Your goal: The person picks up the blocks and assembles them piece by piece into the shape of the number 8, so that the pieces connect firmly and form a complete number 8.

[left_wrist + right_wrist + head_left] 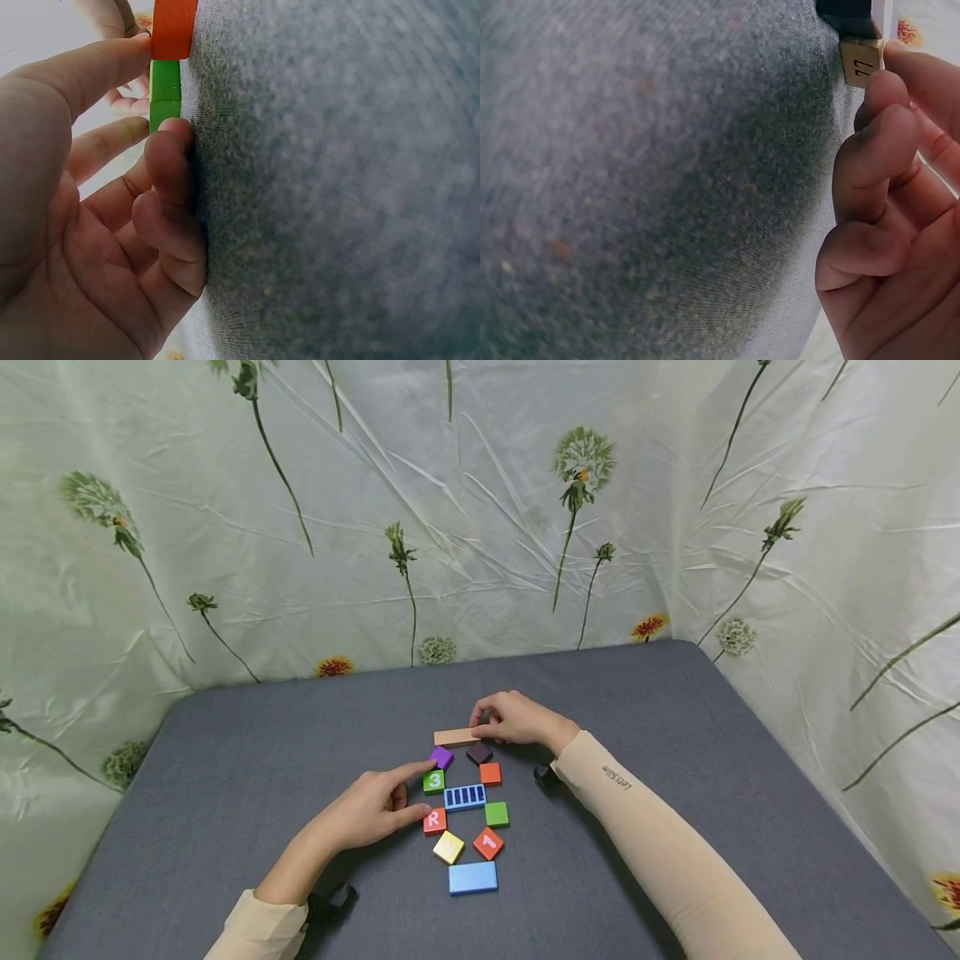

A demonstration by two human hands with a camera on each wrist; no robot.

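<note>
My right hand (520,718) pinches the right end of a light wooden plank (453,737) at the far end of a block figure. In the right wrist view, the plank's end (861,64) bears the number 77, with thumb and fingertips around it. My left hand (370,807) lies left of the figure, its index finger stretched to the purple block (442,757) and its thumb at the orange R block (434,821). Between those two sits a green block marked 3 (433,782). A dark block (479,752) lies just below the plank, near my right hand.
An orange block (490,773), a blue striped block (465,797) and a green block (497,814) form the middle. Nearer me lie a yellow block (448,847), a red block marked 1 (488,843) and a blue rectangle (473,878). Grey cloth (600,877) covers the table; floral curtains surround it.
</note>
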